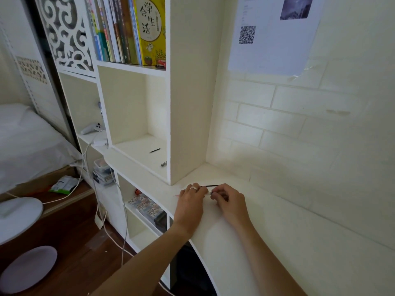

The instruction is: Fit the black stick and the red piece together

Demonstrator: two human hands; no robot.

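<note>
Both hands work close together over the white desk top [277,231], near the foot of the bookshelf. My left hand [190,201], a ring on one finger, curls its fingers round one end of a small clear pen-like piece [209,193]. My right hand [228,201] pinches the other end of it. A thin black refill [210,185] lies on the desk just beyond the fingers, partly hidden by my left hand. A small red mark [177,195] shows left of my left hand.
A white bookshelf [188,103] stands at the desk's left; its open cubby holds a thin black stick [154,150] and a pen end [164,164]. Books [130,28] stand above. A paper sheet [271,33] hangs on the wall. Cables [119,210], a bed [27,142] and floor clutter lie left.
</note>
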